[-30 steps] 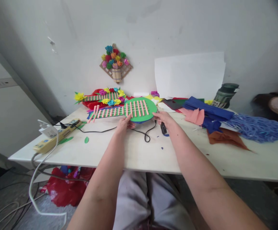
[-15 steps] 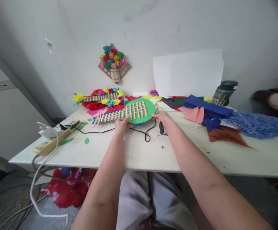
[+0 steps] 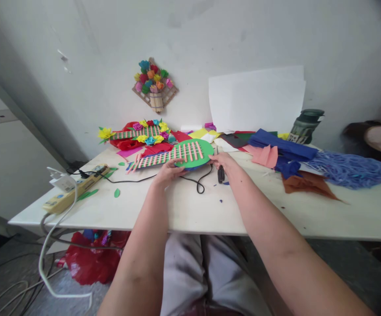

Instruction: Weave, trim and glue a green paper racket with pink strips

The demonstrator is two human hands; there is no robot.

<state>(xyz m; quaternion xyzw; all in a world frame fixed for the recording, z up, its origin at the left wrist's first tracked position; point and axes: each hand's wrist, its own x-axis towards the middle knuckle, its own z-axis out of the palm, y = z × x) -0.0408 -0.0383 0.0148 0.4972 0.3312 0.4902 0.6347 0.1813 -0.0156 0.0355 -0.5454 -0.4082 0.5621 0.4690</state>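
While the green paper fan [image 3: 190, 153] lies low over the tabletop [image 3: 190, 206], its near edge is pinched by the left hand [image 3: 167, 172] and its right edge by the right hand [image 3: 225, 161]. Black scissors [image 3: 221, 174] are seen just under the right hand.

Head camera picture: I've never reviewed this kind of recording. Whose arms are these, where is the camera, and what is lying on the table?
There is no machine here. The camera sits on a person's head and looks forward and down, so the two bare arms are the wearer's own. The left hand and right hand hold the near edge of a green paper disc with pink strips, a racket-shaped craft piece on the white table. Nearby lie a black cable, a yellow power strip, a finished strip piece with paper flowers, loose coloured paper sheets and a blue shredded bundle. A paper flower basket hangs on the wall.
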